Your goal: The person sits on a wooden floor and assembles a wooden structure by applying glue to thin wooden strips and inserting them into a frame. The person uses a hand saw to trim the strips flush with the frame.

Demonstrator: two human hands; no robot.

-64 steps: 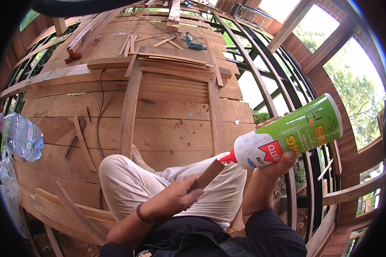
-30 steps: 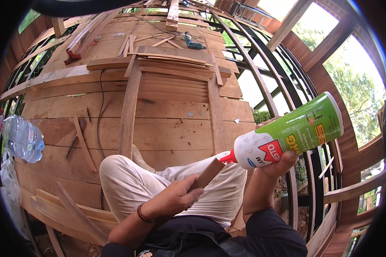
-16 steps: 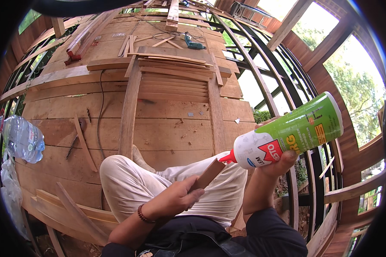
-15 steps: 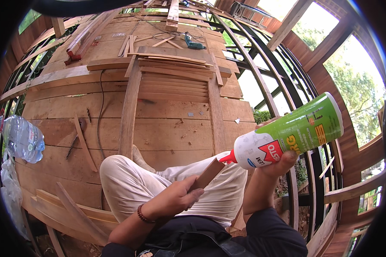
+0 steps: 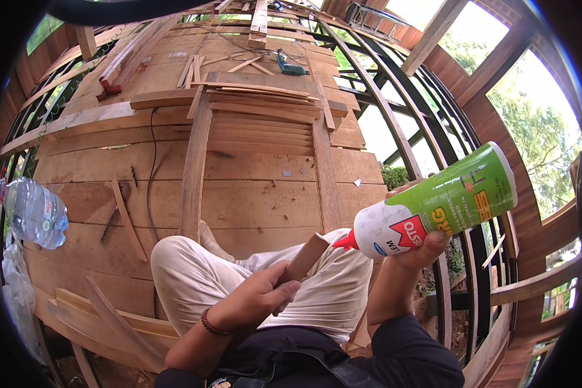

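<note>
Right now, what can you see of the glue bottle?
The glue bottle looks like plastic: a green body, a white shoulder with a red patch on its label, and a red nozzle. It is tipped, base up to the right, nozzle down-left, just short of the wood strip. The right hand holds it from below.

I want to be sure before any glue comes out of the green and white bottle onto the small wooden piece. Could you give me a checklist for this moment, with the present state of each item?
1. Left hand grips the small flat wooden piece firmly: ok, fingers wrap its lower end.
2. Right hand holds the green and white plastic glue bottle: ok, tilted with the nozzle downward.
3. Red pointed nozzle aimed at the wooden piece: ok, close beside its upper end, not touching.
4. Nozzle open: cannot tell.
5. Glue already on the piece: cannot tell.
6. Cream trousers safe from drips: not ok, the lap lies right under the nozzle.
</note>
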